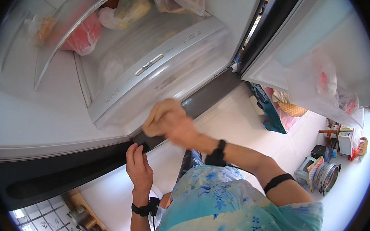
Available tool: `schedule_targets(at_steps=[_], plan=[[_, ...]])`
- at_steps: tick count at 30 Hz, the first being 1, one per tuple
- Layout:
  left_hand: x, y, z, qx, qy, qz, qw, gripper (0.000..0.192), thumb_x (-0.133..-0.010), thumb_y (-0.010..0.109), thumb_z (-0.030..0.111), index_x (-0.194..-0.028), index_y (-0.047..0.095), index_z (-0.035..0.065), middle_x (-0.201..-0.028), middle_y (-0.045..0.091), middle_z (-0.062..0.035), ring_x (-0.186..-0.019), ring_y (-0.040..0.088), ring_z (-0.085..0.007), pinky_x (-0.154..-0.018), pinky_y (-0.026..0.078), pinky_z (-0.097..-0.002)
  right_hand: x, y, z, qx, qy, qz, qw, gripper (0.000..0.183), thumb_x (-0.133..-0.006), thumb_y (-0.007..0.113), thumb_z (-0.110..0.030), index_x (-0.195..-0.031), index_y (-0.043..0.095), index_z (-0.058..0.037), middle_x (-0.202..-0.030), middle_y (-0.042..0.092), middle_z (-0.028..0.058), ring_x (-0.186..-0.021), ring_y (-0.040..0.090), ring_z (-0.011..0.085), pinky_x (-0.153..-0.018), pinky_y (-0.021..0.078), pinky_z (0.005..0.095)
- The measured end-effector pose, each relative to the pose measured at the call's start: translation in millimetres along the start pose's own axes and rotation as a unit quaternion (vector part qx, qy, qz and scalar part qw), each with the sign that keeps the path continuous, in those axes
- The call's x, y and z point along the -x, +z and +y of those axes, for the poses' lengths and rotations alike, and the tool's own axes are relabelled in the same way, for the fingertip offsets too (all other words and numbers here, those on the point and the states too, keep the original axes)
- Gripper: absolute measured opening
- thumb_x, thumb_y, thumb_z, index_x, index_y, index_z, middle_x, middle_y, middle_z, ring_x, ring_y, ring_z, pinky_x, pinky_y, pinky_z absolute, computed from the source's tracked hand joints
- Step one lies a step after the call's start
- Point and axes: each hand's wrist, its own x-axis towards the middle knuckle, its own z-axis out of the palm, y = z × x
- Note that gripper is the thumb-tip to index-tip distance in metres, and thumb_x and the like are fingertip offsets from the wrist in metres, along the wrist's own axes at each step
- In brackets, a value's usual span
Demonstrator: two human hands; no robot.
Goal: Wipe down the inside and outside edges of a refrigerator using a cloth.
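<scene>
My right hand (179,127) is blurred and clasps a tan cloth (159,112). The cloth is at the lower front edge of an open refrigerator, just below a clear drawer (166,81) with a silver-grey front rim. To the left, my left hand (140,170) holds nothing visible, its fingertips at the end of the black left door (70,175). Whether those fingertips press on the door is unclear. Inside the drawer, plastic bags lie towards the back, among them a pink bag (86,35) and a translucent bag (129,11) with yellowish contents.
The right refrigerator door (314,35) stands wide, with bags in its clear shelf bin (325,92). A glass shelf (66,30) overhangs the drawer's left side. On the floor are a dark green box (271,112) and, farther right, a clamp-lidded round container (326,178).
</scene>
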Motion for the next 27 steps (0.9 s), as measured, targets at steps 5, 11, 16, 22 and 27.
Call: schedule_targets(at_steps=[5, 11, 16, 22, 27], plan=[[-22.3, 12.9, 16.3, 0.035, 0.027, -0.009, 0.999, 0.029, -0.083, 0.064, -0.007, -0.112, 0.063, -0.0006, -0.123, 0.058, -0.0196, -0.106, 0.062, -0.0380, -0.086, 0.053, -0.0424, 28.2, -105.3, 111.8, 0.295, 0.241, 0.098, 0.920, 0.043, -0.076, 0.065, -0.005, -0.117, 0.059, 0.0029, -0.112, 0.056, 0.0167, -0.099, 0.060, 0.0391, -0.072, 0.0554, 0.0452], [-32.4, 25.8, 24.0, 0.015, 0.086, -0.043, 0.995, 0.028, -0.082, 0.067, -0.004, -0.109, 0.063, -0.0005, -0.119, 0.061, -0.0180, -0.104, 0.062, -0.0375, -0.086, 0.053, -0.0436, 28.3, -123.5, 118.3, 0.105, 0.266, 0.126, 0.950, 0.041, -0.085, 0.059, -0.004, -0.125, 0.056, 0.0014, -0.114, 0.053, 0.0202, -0.097, 0.059, 0.0424, -0.078, 0.0527, 0.0467], [-29.2, 21.3, 22.6, 0.025, 0.075, -0.034, 0.996, 0.027, -0.080, 0.067, -0.004, -0.107, 0.063, -0.0002, -0.115, 0.062, -0.0176, -0.101, 0.063, -0.0377, -0.084, 0.052, -0.0446, -28.5, -120.5, 109.9, 0.187, 0.217, 0.178, 0.941, 0.046, -0.085, 0.061, -0.008, -0.130, 0.053, 0.0014, -0.128, 0.049, 0.0259, -0.116, 0.047, 0.0472, -0.093, 0.0470, 0.0495], [18.9, 26.4, 9.1, 0.023, 0.014, -0.069, 0.997, 0.026, -0.079, 0.068, -0.002, -0.105, 0.064, 0.0010, -0.113, 0.063, -0.0168, -0.097, 0.063, -0.0368, -0.083, 0.053, -0.0440, -14.7, -29.4, 66.7, 0.166, 0.127, 0.055, 0.976, 0.046, -0.072, 0.067, -0.009, -0.115, 0.060, 0.0044, -0.123, 0.052, 0.0229, -0.108, 0.051, 0.0450, -0.075, 0.0522, 0.0483], [29.8, 20.4, 7.8, 0.018, 0.002, -0.077, 0.997, 0.025, -0.079, 0.068, 0.000, -0.104, 0.063, 0.0008, -0.111, 0.063, -0.0168, -0.094, 0.064, -0.0361, -0.083, 0.053, -0.0437, -29.7, 25.7, -23.2, -0.026, -0.012, -0.058, 0.998, 0.050, -0.069, 0.064, 0.000, -0.119, 0.062, -0.0032, -0.116, 0.055, 0.0177, -0.104, 0.055, 0.0412, -0.080, 0.0511, 0.0436]])
